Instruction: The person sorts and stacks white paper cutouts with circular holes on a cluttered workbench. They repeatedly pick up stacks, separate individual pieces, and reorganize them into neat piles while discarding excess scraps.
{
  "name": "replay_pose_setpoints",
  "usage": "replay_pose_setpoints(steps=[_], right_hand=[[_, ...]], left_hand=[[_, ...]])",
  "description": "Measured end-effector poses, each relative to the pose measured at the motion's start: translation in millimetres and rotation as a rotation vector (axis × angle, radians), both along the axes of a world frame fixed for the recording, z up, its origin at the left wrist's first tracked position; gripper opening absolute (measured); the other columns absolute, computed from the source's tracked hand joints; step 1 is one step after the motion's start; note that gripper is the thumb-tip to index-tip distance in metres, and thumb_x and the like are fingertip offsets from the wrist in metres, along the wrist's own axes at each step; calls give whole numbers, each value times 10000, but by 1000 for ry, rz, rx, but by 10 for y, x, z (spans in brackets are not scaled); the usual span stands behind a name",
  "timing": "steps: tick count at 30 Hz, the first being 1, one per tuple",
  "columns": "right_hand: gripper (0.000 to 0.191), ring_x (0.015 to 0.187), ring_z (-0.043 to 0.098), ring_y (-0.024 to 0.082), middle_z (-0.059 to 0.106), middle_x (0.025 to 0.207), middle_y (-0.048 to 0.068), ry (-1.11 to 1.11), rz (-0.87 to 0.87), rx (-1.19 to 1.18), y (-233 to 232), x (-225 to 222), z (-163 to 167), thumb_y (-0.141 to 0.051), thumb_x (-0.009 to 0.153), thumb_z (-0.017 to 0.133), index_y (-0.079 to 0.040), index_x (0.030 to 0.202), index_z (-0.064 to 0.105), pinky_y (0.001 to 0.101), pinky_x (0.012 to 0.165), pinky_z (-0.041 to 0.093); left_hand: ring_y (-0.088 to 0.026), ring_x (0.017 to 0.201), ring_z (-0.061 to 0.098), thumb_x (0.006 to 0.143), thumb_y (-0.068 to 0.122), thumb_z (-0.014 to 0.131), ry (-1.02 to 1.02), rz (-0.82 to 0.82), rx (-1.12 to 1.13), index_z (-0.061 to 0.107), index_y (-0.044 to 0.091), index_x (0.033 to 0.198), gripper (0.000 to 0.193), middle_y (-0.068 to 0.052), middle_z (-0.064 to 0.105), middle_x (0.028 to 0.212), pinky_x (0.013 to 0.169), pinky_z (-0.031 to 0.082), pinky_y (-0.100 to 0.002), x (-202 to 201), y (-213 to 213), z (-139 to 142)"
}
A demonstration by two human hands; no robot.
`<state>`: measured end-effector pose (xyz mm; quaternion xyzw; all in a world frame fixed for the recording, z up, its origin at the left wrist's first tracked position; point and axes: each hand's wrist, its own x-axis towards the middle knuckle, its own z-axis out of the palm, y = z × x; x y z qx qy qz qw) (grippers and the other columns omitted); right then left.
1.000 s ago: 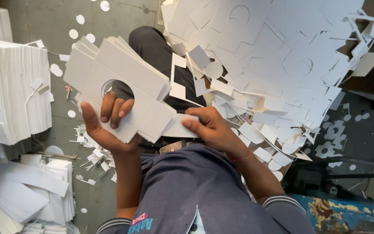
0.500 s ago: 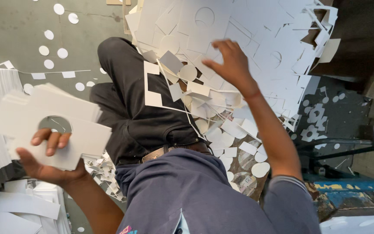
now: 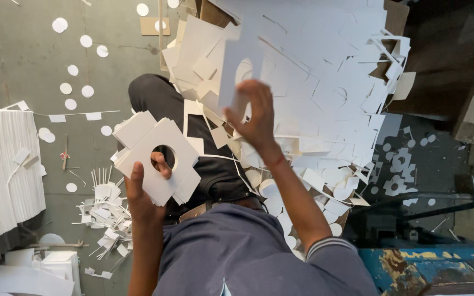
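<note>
My left hand [image 3: 145,189] holds a stack of white square cards with a round hole [image 3: 157,156], a finger poking through the hole. My right hand [image 3: 254,118] is raised over the big heap of white die-cut cardboard sheets [image 3: 325,71] and grips a single white sheet with a round hole [image 3: 238,57], lifted off the heap. My dark trouser leg [image 3: 204,159] lies below both hands, partly covered by loose sheets.
A tall pile of stacked white cards [image 3: 4,170] stands at the left. White punched-out discs [image 3: 78,71] and strip scraps [image 3: 105,214] litter the grey floor. A blue worn metal surface [image 3: 429,271] and dark machine parts lie at the lower right.
My left hand has carried the card stack from the far left back toward the middle. My right hand, reaching into the heap before, now holds a sheet lifted from it.
</note>
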<state>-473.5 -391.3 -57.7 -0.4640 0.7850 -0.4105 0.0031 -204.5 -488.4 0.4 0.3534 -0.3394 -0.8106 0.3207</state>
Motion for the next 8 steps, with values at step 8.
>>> replay_pose_setpoints(steps=[8], right_hand=[[471,1248,568,245,648,1246,48,94,646,138,247,954,736,-353,935,809,-121,1321,668,458,1145,404]], left_hand=[[-230,1019,638,817,877,621,148,-196,-72,472,-114,1422,1170,-190,653,1156,941,556,-355,-7,3,-154]])
